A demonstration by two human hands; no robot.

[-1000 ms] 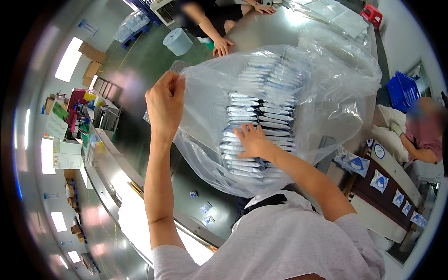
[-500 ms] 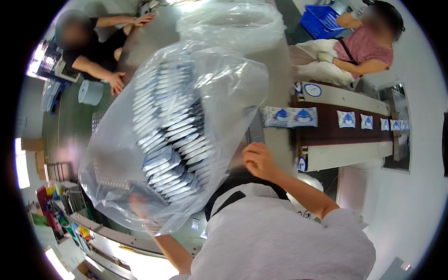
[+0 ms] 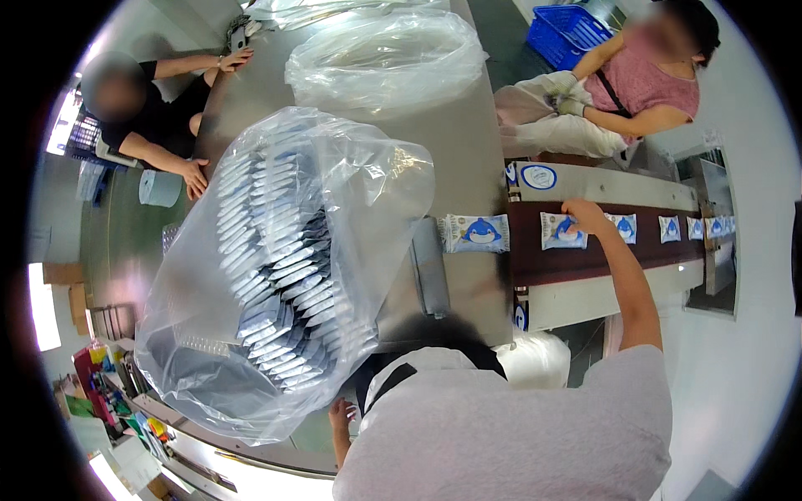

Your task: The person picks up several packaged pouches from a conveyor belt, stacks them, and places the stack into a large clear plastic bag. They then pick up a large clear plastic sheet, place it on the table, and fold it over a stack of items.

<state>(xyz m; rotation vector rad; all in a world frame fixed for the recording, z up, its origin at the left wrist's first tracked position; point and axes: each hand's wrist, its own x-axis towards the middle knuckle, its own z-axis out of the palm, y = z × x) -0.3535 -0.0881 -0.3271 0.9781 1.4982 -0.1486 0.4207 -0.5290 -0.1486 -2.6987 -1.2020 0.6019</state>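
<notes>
My right hand (image 3: 586, 219) reaches over the conveyor belt, its fingers bent over a small white packet (image 3: 558, 235) with a blue whale print. My left hand (image 3: 341, 415) hangs low beside my body, near the bag's lower edge, fingers loosely apart and nothing visible in them. Left of me on the metal table lies a big clear plastic bag (image 3: 376, 179), holding rows of similar packets (image 3: 288, 271) stacked on edge. Another whale packet (image 3: 478, 234) rests at the table's right edge, by the belt's end. Beside it lies a grey flat bar-like object (image 3: 429, 271).
More packets (image 3: 670, 228) sit spaced along the dark red belt (image 3: 543, 265). Clear plastic bags (image 3: 384, 63) are piled at the far end of the table (image 3: 455, 150). One person (image 3: 154, 138) sits far left, another (image 3: 643, 92) far right, near a blue basket (image 3: 568, 35).
My right hand has moved from the table's near edge to a packet on the belt. My left hand has left the bag and dropped beside my body. Belt packets have shifted left.
</notes>
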